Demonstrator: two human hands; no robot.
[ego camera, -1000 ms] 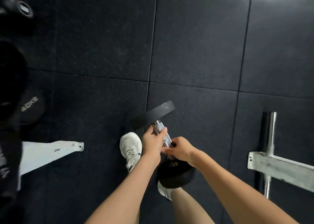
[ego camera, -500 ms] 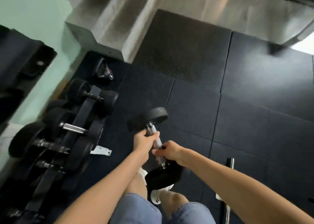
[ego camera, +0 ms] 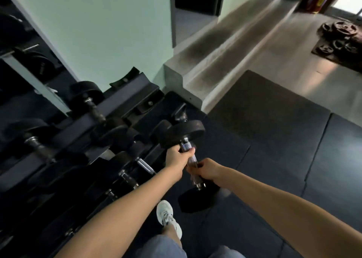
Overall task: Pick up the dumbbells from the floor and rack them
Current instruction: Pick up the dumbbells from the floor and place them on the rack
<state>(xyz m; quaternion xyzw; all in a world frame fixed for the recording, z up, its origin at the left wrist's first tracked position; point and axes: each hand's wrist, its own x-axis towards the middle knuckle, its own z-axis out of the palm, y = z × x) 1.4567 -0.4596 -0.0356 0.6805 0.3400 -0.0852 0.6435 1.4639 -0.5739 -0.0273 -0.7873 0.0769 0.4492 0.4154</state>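
A black dumbbell (ego camera: 183, 133) with a chrome handle hangs in the air at the centre, held off the floor in both hands. My left hand (ego camera: 177, 158) grips the upper part of the handle just below the far head. My right hand (ego camera: 205, 169) grips the lower part, above the near head. The dumbbell rack (ego camera: 121, 101) slopes across the left half of the view, right beside the held dumbbell's far head. Several black dumbbells rest on its tiers, and an empty cradle shows at the upper tier's right end.
Black rubber floor tiles (ego camera: 274, 159) spread to the right. A grey concrete step (ego camera: 195, 75) rises behind the rack's right end. Weight plates (ego camera: 340, 40) lie on a mat at far right. My white shoe (ego camera: 166, 214) stands below the dumbbell. A pale green wall backs the rack.
The dumbbell has risen from near the floor, both hands still on its handle. My view has swung up and left, bringing the rack, wall and concrete step into sight.
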